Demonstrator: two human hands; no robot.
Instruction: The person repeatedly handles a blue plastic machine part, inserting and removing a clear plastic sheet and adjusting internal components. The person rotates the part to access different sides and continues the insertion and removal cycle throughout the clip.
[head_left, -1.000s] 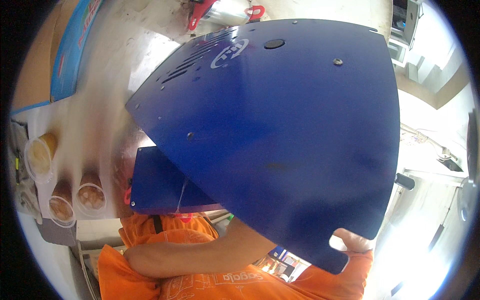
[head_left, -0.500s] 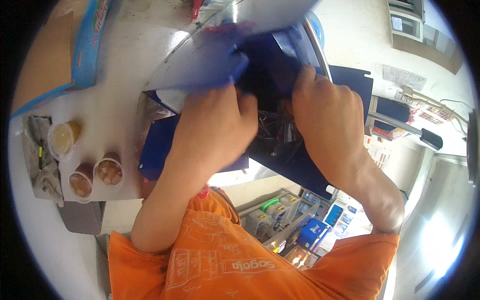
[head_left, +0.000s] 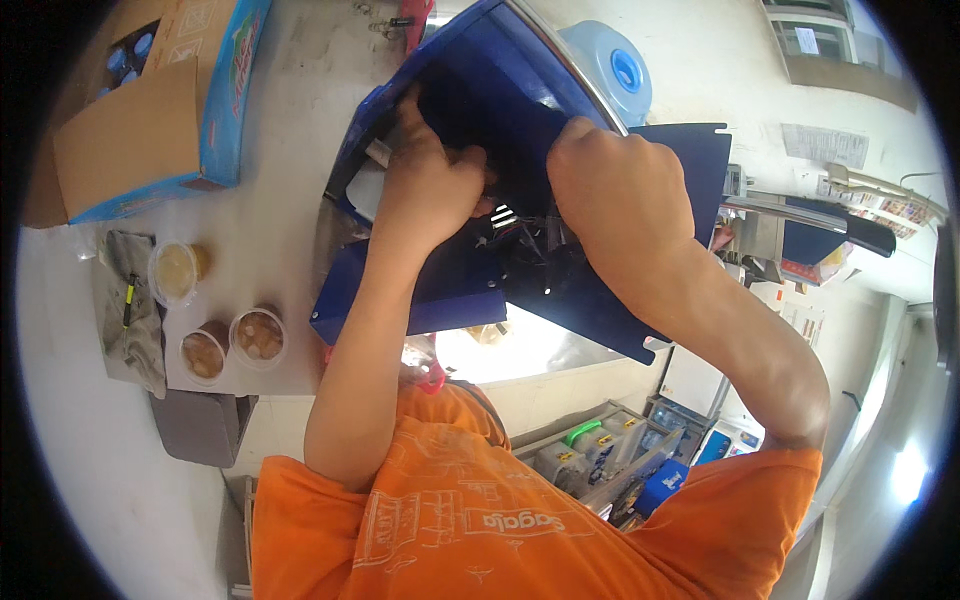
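A blue metal housing (head_left: pixel 535 65) with a silver trim edge stands tilted in front of me, its dark inside facing my hands. My left hand (head_left: pixel 430 195) reaches into its left part. The index finger stretches along the inner wall, while the other fingers curl round; what they hold is hidden. My right hand (head_left: pixel 625 200) is closed at the housing's right side, knuckles up, near the trim. Below and between the hands, dark wires (head_left: pixel 535 245) show inside. A blue flange (head_left: pixel 415 290) juts out under my left wrist, and a notched blue panel (head_left: pixel 685 175) sticks out at right.
On the table's left stand a cardboard box (head_left: pixel 135 140) with bottles, three clear cups including a yellowish one (head_left: pixel 178 272), and a grey cloth (head_left: pixel 130 335). A large blue water bottle (head_left: pixel 610 75) is behind the housing. Storage bins (head_left: pixel 590 450) stand below at right.
The housing, blurred before, now appears steadier and tilted differently, with more of its inside showing. My left index finger now extends up into it. The whole view has shifted somewhat.
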